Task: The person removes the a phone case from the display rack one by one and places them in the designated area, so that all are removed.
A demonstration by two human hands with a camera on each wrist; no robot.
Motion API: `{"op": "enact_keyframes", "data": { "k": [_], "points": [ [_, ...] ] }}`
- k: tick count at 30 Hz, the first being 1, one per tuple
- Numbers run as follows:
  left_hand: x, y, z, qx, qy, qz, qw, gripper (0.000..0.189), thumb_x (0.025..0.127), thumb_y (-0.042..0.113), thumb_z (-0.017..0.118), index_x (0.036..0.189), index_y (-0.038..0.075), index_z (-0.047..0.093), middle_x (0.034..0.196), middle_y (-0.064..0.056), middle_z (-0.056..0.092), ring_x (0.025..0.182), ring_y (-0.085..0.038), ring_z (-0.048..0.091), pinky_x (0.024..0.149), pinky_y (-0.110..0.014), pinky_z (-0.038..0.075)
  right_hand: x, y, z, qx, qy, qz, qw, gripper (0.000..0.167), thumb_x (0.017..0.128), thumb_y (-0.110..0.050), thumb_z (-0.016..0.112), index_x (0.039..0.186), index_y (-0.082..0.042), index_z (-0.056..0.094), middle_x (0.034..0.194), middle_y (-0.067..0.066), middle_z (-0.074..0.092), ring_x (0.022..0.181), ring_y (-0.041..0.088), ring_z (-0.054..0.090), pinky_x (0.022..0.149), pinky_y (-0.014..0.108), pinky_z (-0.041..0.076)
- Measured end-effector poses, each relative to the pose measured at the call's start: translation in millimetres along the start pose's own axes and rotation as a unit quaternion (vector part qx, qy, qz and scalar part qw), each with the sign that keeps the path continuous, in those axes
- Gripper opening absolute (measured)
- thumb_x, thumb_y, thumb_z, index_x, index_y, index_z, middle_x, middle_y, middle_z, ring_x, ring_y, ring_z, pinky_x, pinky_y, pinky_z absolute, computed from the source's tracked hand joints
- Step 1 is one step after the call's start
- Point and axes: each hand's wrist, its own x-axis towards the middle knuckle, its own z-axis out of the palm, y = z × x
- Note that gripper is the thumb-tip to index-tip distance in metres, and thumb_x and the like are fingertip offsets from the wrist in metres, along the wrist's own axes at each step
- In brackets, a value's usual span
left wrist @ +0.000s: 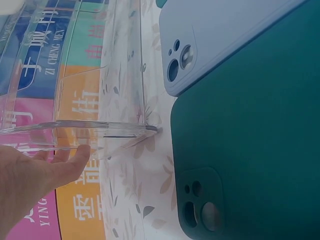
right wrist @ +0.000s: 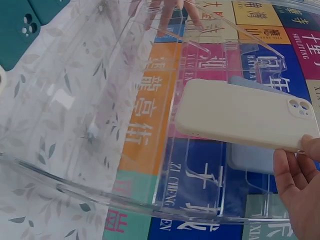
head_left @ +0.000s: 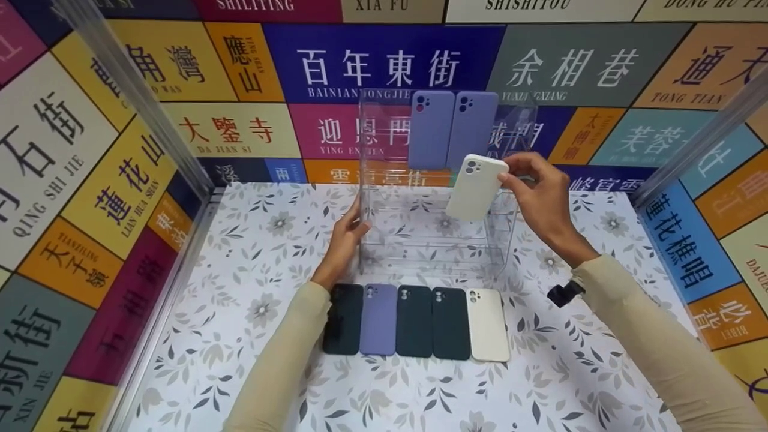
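My right hand (head_left: 540,189) pinches a cream phone case (head_left: 477,189) by its upper right edge, between thumb and fingers. The case is tilted in front of a clear tiered display rack (head_left: 432,245), overlapping the lower part of the right-hand one of two lavender phone cases (head_left: 431,131) standing on its top tier. In the right wrist view, the cream case (right wrist: 240,115) partly covers a lavender case (right wrist: 250,159). My left hand (head_left: 345,240) touches the rack's left side; in the left wrist view, its fingers (left wrist: 77,165) lie against the clear side wall.
In front of the rack, phone cases lie in a row on the floral surface (head_left: 264,354): a black case (head_left: 343,321), a lavender case (head_left: 378,321), two dark green cases (head_left: 414,324) and a cream case (head_left: 489,327). Walls with coloured sign panels (head_left: 384,60) stand behind and at both sides.
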Motion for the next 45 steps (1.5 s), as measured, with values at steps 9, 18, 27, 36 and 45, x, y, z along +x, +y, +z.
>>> {"op": "enact_keyframes", "data": {
  "k": [9,18,27,36,45],
  "points": [
    [1.3,-0.1,-0.7,-0.001,-0.003,0.000,1.0000,0.071,0.113,0.015,0.053,0.175,0.037,0.027,0.176,-0.003,0.039,0.148,-0.031,0.052,0.126,-0.060,0.037,-22.5,9.8,-11.0,-0.016,-0.007,0.003,0.9998,0.023,0.102,0.008,0.072,0.125,0.009,0.071,0.114,0.020,0.074,0.102,0.015,0.072,0.088,0.013,0.057],
    [2.7,0.0,2.1,-0.010,-0.007,-0.004,0.9999,0.071,0.113,0.015,0.053,0.176,0.035,0.026,0.177,-0.009,0.037,0.151,-0.031,0.049,0.127,-0.061,0.035,-35.2,52.2,-20.9,-0.036,-0.011,0.039,0.9985,0.026,0.104,0.002,0.072,0.130,0.003,0.071,0.120,0.015,0.074,0.104,0.010,0.069,0.090,0.012,0.056],
    [1.7,0.7,2.4,-0.006,-0.003,-0.005,1.0000,0.071,0.113,0.016,0.053,0.176,0.035,0.027,0.177,-0.011,0.037,0.151,-0.031,0.049,0.125,-0.055,0.038,-45.1,70.9,-34.8,-0.039,-0.010,0.052,0.9979,0.025,0.104,-0.004,0.075,0.129,-0.003,0.075,0.117,0.011,0.076,0.102,0.008,0.072,0.088,0.013,0.057],
    [1.3,-0.8,1.2,-0.013,0.003,0.006,0.9999,0.071,0.112,0.013,0.055,0.176,0.029,0.028,0.175,-0.013,0.040,0.148,-0.033,0.053,0.125,-0.064,0.036,-60.3,86.2,-51.5,-0.032,-0.012,0.058,0.9977,0.026,0.101,-0.001,0.078,0.127,0.001,0.076,0.114,0.015,0.076,0.097,0.003,0.071,0.081,0.013,0.058],
    [0.0,-0.8,0.5,-0.014,-0.002,0.009,0.9999,0.071,0.113,0.012,0.053,0.176,0.031,0.027,0.177,-0.014,0.037,0.150,-0.033,0.052,0.126,-0.061,0.037,-80.8,104.2,-65.2,-0.030,-0.015,0.055,0.9979,0.025,0.099,0.003,0.078,0.124,0.003,0.077,0.108,0.018,0.076,0.093,0.002,0.072,0.079,0.015,0.060]
  ]
}}
